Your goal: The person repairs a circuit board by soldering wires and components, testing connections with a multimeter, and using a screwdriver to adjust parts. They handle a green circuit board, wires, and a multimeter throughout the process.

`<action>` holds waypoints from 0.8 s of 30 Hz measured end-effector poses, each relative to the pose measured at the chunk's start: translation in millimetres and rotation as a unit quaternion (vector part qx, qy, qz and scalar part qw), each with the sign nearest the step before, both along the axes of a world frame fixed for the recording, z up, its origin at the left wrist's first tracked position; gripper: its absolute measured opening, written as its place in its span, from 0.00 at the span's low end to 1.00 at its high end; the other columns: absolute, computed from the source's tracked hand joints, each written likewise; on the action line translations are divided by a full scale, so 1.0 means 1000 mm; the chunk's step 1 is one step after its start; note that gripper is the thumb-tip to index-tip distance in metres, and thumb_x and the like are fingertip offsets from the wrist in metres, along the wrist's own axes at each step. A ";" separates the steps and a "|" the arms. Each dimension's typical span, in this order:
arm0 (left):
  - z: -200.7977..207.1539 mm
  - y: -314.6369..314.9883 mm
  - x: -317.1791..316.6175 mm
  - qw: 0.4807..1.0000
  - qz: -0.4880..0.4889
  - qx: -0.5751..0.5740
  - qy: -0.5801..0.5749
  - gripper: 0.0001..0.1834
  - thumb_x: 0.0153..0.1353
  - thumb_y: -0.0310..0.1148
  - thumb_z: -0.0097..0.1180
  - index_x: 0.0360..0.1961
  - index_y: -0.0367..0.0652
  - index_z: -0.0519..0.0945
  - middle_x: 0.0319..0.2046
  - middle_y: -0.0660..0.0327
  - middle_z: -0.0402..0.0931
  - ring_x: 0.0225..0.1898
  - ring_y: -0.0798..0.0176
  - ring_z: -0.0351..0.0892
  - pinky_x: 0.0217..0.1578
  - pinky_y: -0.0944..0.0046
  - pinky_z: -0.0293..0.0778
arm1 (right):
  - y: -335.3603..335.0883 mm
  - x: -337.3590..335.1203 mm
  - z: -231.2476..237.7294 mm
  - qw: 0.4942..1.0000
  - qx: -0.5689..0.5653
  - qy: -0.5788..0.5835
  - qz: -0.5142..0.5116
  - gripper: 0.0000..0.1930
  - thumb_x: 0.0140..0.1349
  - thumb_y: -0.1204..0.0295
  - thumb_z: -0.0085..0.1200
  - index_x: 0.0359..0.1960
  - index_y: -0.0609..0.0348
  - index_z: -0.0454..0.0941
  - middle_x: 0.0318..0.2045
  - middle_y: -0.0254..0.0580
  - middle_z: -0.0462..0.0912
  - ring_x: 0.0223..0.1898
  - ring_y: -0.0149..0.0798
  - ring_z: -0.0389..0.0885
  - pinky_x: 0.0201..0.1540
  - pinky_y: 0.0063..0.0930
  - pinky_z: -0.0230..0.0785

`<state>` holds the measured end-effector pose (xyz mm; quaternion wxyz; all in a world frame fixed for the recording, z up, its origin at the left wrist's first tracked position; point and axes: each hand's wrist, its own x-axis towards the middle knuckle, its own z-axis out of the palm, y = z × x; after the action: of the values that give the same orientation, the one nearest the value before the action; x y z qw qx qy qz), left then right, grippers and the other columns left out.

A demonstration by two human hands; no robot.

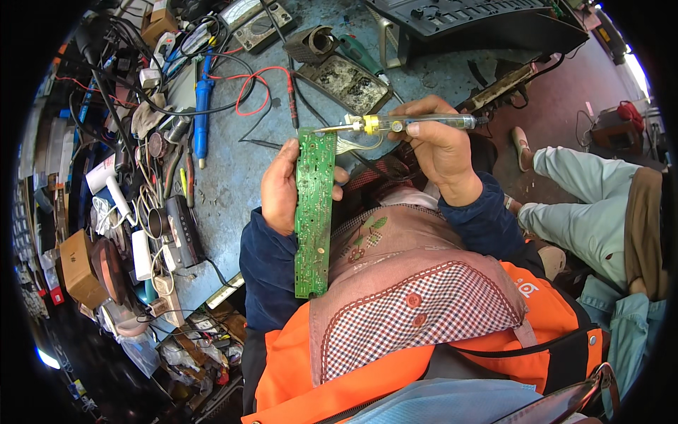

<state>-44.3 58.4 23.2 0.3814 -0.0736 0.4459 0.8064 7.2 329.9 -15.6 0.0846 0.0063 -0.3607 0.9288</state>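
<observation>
A long, narrow green circuit board [314, 219] stands nearly upright in the picture, solder side showing. My left hand [280, 189] grips it, with the palm at its left edge and fingertips showing past its right edge. In my right hand [446, 152] is a soldering iron [381, 125] with a clear handle and a yellow collar. Its metal tip points left and lies over the board's top end; whether it touches cannot be made out. Pale wires [357, 145] come out from behind the board's upper right side.
On the blue bench lie a test probe with a red lead [293, 106], a dirty solder tray [346, 81], a blue solder sucker [203, 116] and a multimeter [258, 27]. Tools and cables crowd the left. A large black casing [480, 21] stands far right. Another person's legs [586, 201] are at right.
</observation>
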 end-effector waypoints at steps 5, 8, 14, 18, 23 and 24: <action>-0.004 0.000 -0.001 1.000 -0.003 0.013 0.003 0.23 0.86 0.46 0.29 0.59 0.40 0.73 0.36 0.36 0.86 0.25 0.45 0.88 0.26 0.56 0.86 | 0.001 0.000 0.001 1.000 0.001 -0.003 0.003 0.10 0.61 0.84 0.59 0.44 0.70 0.80 0.46 0.63 0.87 0.44 0.51 0.90 0.52 0.44 0.86; -0.004 -0.001 0.000 1.000 -0.003 0.013 0.020 0.24 0.87 0.46 0.29 0.59 0.40 0.73 0.36 0.36 0.86 0.25 0.45 0.88 0.26 0.56 0.87 | 0.002 0.001 0.002 1.000 0.006 -0.010 0.014 0.10 0.61 0.84 0.60 0.45 0.70 0.81 0.46 0.62 0.88 0.45 0.51 0.90 0.51 0.44 0.86; -0.003 0.000 0.000 1.000 -0.004 0.010 0.027 0.24 0.87 0.46 0.28 0.58 0.39 0.72 0.36 0.35 0.86 0.25 0.44 0.88 0.27 0.56 0.87 | 0.003 0.001 0.001 1.000 -0.015 -0.007 0.017 0.09 0.62 0.83 0.60 0.44 0.70 0.81 0.45 0.60 0.88 0.45 0.50 0.90 0.51 0.45 0.86; -0.001 -0.001 0.001 1.000 -0.004 0.002 0.015 0.24 0.87 0.46 0.29 0.59 0.38 0.73 0.36 0.35 0.86 0.26 0.44 0.88 0.28 0.56 0.87 | 0.003 0.000 0.003 1.000 0.010 -0.014 0.015 0.08 0.63 0.83 0.59 0.44 0.69 0.82 0.44 0.59 0.88 0.45 0.50 0.90 0.51 0.45 0.86; -0.003 0.000 0.001 1.000 -0.001 0.009 0.003 0.25 0.86 0.46 0.31 0.60 0.37 0.73 0.36 0.35 0.87 0.26 0.43 0.88 0.28 0.55 0.87 | 0.004 -0.001 0.007 0.999 0.024 -0.017 0.020 0.07 0.64 0.82 0.58 0.43 0.71 0.81 0.43 0.58 0.89 0.44 0.49 0.91 0.50 0.42 0.87; -0.003 0.000 0.001 1.000 -0.001 0.009 0.003 0.25 0.86 0.46 0.31 0.59 0.36 0.73 0.37 0.35 0.87 0.27 0.43 0.89 0.28 0.55 0.87 | 0.005 -0.002 0.007 0.999 0.027 -0.015 0.022 0.07 0.64 0.82 0.58 0.43 0.71 0.81 0.43 0.58 0.89 0.44 0.49 0.91 0.49 0.42 0.87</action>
<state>-43.5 58.0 19.9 0.3812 -0.0676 0.4398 0.8103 5.7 334.6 -8.8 0.0587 0.0022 -0.3872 0.9201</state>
